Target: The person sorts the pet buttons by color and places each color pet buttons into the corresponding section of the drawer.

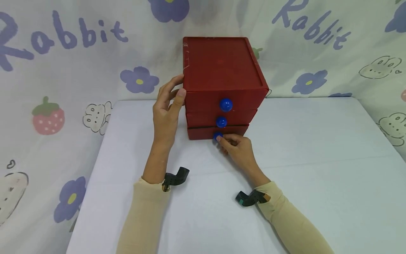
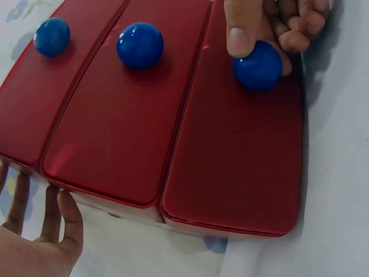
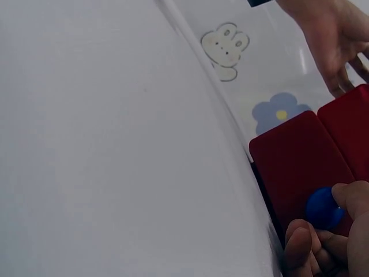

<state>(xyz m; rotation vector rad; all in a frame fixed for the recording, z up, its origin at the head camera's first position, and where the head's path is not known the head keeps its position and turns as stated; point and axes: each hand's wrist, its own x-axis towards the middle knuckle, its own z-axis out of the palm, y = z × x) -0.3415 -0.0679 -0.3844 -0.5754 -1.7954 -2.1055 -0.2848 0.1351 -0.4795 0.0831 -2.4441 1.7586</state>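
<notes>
A red three-drawer box stands at the back of the white table, each drawer front carrying a round blue knob. My right hand pinches the bottom drawer's blue knob between thumb and fingers. Against the box's left side, near its upper front corner, rests my left hand, its fingers spread and fairly straight. Above the pinched knob sit the middle knob and the top knob, neither touched. In the left wrist view the bottom drawer front lies nearly level with the others.
Behind the table hangs a white cloth printed with flowers, rabbits and lettering, close behind the box. A black wrist strap device is on the left wrist, another black device on the right.
</notes>
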